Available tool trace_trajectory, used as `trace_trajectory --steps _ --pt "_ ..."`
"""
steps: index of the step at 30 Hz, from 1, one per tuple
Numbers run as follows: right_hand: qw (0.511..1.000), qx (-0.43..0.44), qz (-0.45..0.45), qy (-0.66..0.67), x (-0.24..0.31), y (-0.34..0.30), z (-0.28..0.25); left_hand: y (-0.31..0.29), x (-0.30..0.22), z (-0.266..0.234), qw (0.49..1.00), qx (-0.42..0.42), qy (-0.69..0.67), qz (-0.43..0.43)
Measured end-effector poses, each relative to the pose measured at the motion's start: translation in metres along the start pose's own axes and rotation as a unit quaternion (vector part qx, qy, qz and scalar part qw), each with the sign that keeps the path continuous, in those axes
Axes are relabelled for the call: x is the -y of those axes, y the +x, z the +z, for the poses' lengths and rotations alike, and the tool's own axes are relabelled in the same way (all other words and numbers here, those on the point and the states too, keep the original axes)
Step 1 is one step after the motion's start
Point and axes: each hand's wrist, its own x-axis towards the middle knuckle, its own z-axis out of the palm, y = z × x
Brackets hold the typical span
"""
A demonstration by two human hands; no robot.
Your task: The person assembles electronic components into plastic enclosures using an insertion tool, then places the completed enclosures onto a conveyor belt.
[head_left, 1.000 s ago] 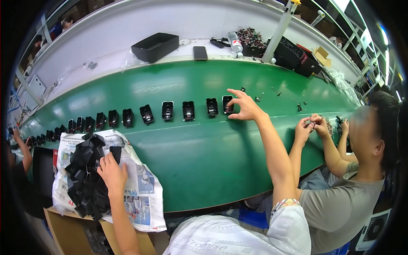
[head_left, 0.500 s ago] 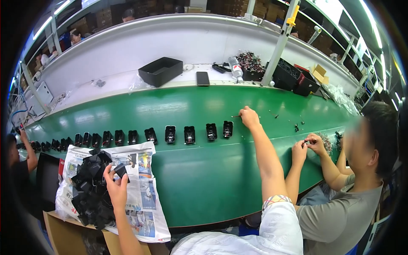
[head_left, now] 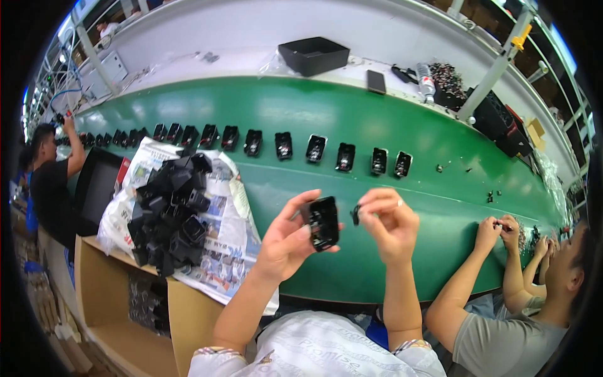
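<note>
My left hand (head_left: 282, 244) is closed round a black plastic housing (head_left: 324, 224), its open hollow side facing up. A little to its right, my right hand (head_left: 392, 227) pinches a small dark part (head_left: 356, 215) between thumb and fingertips; its exact kind is too small to make out. The small part and the housing are apart. Beyond both hands, a row of similar black housings (head_left: 345, 157) with parts inside crosses the green bench (head_left: 276, 103). To the left, a heap of loose black plastic pieces (head_left: 169, 213) lies on spread newspaper (head_left: 235, 235).
An open cardboard box (head_left: 122, 314) stands below the newspaper at the left. A co-worker (head_left: 515, 320) handles small parts at the right; another person (head_left: 53, 169) is at the far left. A black tray (head_left: 314, 55), phone (head_left: 376, 81) and bottle (head_left: 425, 83) sit on the back shelf.
My left hand has come away from the heap with a black piece. My right hand has drawn back from beside the row toward the left hand. The whole view has shifted.
</note>
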Motion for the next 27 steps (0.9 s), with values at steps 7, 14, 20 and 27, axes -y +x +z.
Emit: trace_trajectory --steps 7,14,20,27 --pt "0.97 0.082 -0.13 -0.186 0.027 -0.015 0.021 -0.011 0.0 0.006 0.999 0.033 0.023 -0.026" --pt "0.947 0.104 -0.181 -0.245 0.031 -0.016 0.027 -0.013 0.001 0.003 0.999 0.031 0.023 -0.019" --pt "0.942 0.112 -0.18 -0.261 0.025 -0.017 0.028 -0.012 0.003 -0.001 0.999 0.025 0.026 -0.032" --pt "0.93 0.061 -0.129 -0.339 0.026 -0.027 0.031 -0.009 0.01 -0.006 0.997 -0.009 0.075 -0.006"
